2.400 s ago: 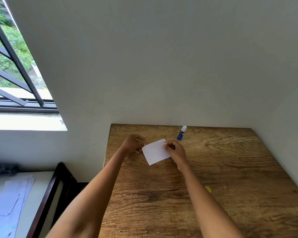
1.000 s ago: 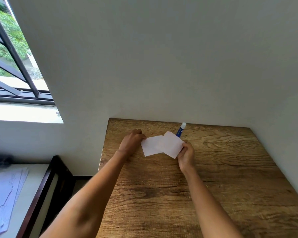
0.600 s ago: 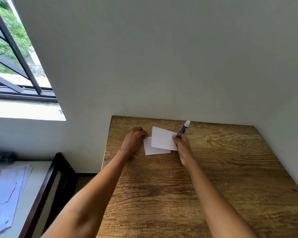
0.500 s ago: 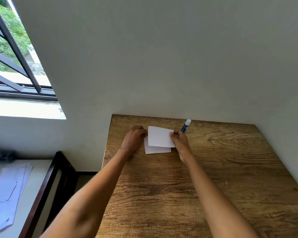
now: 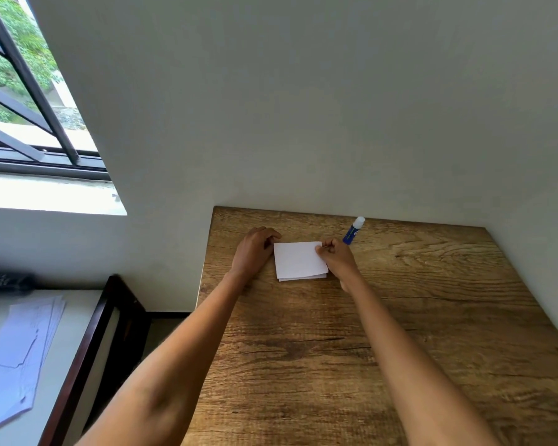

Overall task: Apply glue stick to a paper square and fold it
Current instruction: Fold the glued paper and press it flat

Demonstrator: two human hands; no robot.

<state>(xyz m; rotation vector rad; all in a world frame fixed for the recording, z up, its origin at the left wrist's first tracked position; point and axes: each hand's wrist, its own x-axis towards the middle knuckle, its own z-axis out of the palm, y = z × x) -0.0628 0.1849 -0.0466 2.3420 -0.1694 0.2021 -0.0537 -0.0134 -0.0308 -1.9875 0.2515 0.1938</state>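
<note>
The white paper square lies folded in half on the wooden table, its top flap almost flush over the lower layer, whose edge peeks out along the near side. My left hand rests at the paper's left edge, fingertips on it. My right hand pinches the upper right corner of the top flap between thumb and finger. A blue glue stick with a white cap stands tilted just beyond my right hand, near the wall.
The table sits in a corner with walls behind and to the right. Left of it stand a dark wooden frame and a lower white surface with loose sheets of paper. A barred window is at upper left.
My right hand carried the paper's right half up and over to the left. The flap now lies flat on the left half. My left hand stayed at the left edge.
</note>
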